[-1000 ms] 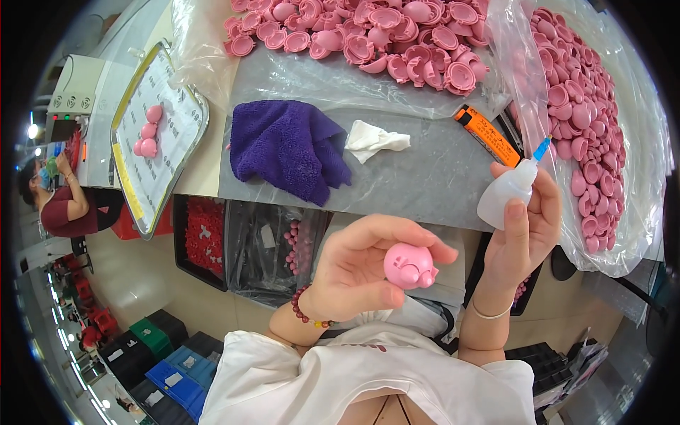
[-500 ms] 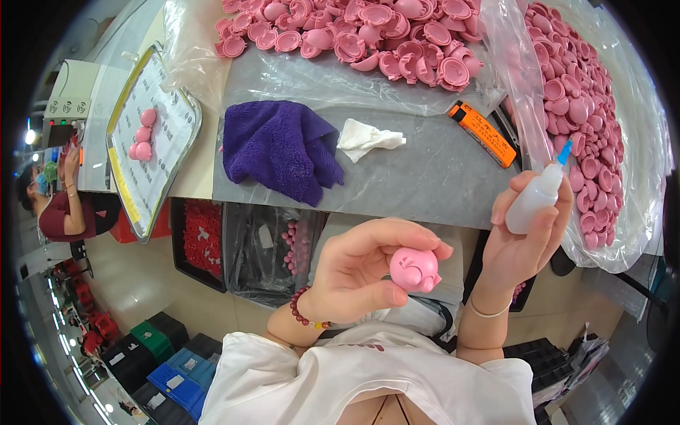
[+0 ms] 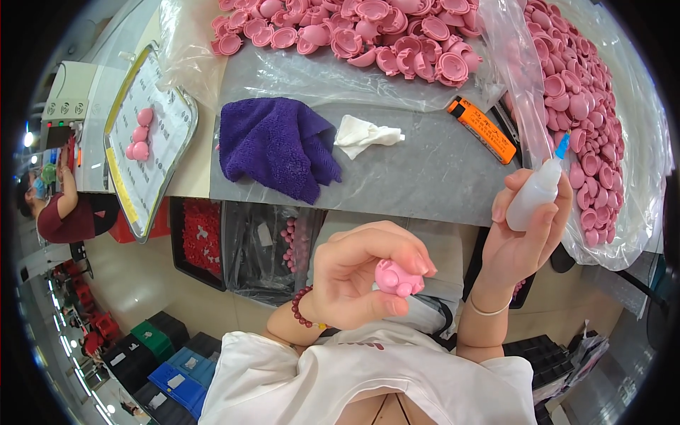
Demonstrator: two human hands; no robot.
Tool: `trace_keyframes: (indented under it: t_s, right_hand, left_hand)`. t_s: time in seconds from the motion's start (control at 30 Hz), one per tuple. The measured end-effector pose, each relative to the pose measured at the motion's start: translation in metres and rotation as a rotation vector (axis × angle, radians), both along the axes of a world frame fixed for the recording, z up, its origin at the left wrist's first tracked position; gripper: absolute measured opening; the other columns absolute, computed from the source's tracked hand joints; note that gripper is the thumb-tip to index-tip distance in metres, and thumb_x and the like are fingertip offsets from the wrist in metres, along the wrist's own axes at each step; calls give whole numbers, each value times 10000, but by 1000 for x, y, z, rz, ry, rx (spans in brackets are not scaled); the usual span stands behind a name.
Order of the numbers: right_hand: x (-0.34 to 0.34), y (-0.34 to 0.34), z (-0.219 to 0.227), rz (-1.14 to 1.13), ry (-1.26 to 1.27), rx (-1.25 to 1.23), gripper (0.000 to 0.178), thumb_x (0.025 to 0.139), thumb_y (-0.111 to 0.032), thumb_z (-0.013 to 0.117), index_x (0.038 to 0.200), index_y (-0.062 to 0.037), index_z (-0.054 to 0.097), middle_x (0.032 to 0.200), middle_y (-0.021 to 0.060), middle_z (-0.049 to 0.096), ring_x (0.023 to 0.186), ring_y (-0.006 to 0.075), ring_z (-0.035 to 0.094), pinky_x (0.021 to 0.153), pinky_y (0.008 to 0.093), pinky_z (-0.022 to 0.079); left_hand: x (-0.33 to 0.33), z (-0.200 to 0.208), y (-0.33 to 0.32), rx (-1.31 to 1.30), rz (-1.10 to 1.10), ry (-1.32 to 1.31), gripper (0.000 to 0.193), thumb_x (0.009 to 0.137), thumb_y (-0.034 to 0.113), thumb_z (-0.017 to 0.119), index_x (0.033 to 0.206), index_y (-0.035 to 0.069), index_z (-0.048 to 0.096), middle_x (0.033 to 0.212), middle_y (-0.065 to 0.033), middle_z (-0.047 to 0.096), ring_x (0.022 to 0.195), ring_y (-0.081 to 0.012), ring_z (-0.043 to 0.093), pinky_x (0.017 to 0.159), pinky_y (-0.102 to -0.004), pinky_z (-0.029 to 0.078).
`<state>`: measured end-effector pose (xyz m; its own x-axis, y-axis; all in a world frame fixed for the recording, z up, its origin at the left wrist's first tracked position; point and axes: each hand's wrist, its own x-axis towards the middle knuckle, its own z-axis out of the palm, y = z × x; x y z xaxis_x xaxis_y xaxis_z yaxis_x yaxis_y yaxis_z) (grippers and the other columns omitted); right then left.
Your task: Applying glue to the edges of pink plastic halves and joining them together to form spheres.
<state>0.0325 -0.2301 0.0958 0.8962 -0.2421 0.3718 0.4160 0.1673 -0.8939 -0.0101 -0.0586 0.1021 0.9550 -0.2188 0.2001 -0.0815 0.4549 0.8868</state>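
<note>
Between the thumb and fingers of my left hand (image 3: 358, 273) is a small round pink plastic figure (image 3: 399, 278) with little knobs on it. It is held in the air before the near table edge. My right hand (image 3: 528, 230) grips a translucent white squeeze bottle (image 3: 533, 197), tilted up to the right, with a blue needle tip (image 3: 562, 146) pointing away from me. The two hands are apart, and the bottle does not touch the figure. A large heap of pink half shells (image 3: 375, 32) lies on plastic film at the far side.
A purple cloth (image 3: 276, 149), a crumpled white tissue (image 3: 365, 136) and an orange box cutter (image 3: 482, 131) lie on the grey table (image 3: 404, 180). At left, a tray (image 3: 152, 113) bears several pink balls. More shells (image 3: 577, 99) fill a clear bag at right. A co-worker (image 3: 57, 205) sits far left.
My left hand has turned the pink figure, so another side of it faces up, and moved it slightly left. The right hand and bottle stay nearly in place.
</note>
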Motion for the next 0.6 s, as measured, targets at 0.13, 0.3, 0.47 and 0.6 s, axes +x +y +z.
trace_keyframes:
  t_s: [0.13, 0.3, 0.47, 0.6]
  right_hand:
    - [0, -1, 0, 4, 5, -1, 397, 873, -312, 398, 1099, 14, 372, 826, 168, 520, 504, 104, 398, 452, 189, 317]
    - [0, -1, -1, 18, -2, 7, 392, 875, -307, 395, 1102, 13, 371, 825, 170, 519, 502, 104, 397, 451, 187, 315]
    - [0, -2, -2, 15, -4, 4, 396, 874, -307, 396, 1106, 14, 370, 821, 170, 518, 500, 108, 400, 449, 186, 311]
    - [1, -1, -2, 15, -5, 6, 400, 874, -305, 394, 1109, 17, 366, 817, 170, 518, 500, 112, 404, 451, 187, 312]
  left_hand:
    - [-2, 0, -1, -18, 4, 22, 362, 671, 325, 700, 833, 58, 516, 786, -135, 547, 579, -147, 554, 501, -223, 440]
    - [-3, 0, -1, -59, -6, 63, 363, 670, 324, 700, 836, 59, 516, 785, -137, 547, 579, -150, 554, 508, -226, 448]
    - [-1, -2, -2, -91, -6, 38, 403, 648, 306, 720, 872, 36, 520, 805, -152, 555, 577, -148, 552, 509, -227, 450]
    - [1, -3, -1, -47, 0, -18, 523, 584, 317, 756, 929, 1, 521, 849, -176, 563, 624, -147, 562, 544, -220, 446]
